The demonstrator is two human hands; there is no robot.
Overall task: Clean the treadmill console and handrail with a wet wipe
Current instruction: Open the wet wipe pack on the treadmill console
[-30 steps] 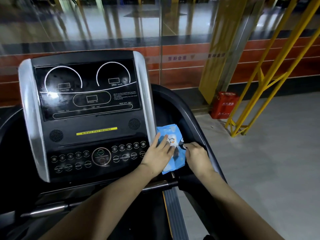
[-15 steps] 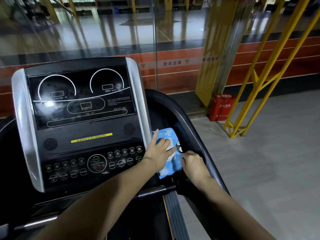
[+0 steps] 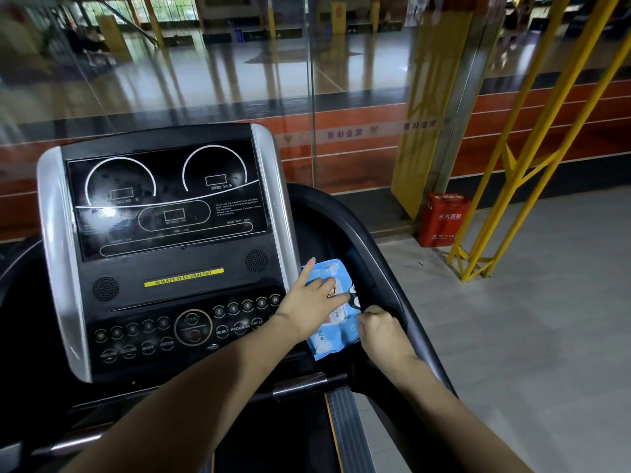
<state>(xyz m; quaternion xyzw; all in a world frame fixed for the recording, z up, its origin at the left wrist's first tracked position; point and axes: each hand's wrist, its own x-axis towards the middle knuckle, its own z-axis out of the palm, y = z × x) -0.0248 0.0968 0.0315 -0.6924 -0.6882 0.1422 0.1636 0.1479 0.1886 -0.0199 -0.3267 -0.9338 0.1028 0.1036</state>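
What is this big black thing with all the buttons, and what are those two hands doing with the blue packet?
The camera sits on a person's head, looking down at their arms. The big black treadmill console has round buttons and a dark screen. Beside it, in a side tray, lies a soft blue wet-wipe packet. The left hand presses flat on it, while the right hand pinches at its edge, probably to open it. No wipe is out yet. On the floor stands a red box.

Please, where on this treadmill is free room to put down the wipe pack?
The black tray is bare beyond the wipe pack, between silver console edge and curved handrail. Nearer, left hand and right hand crowd the pack.
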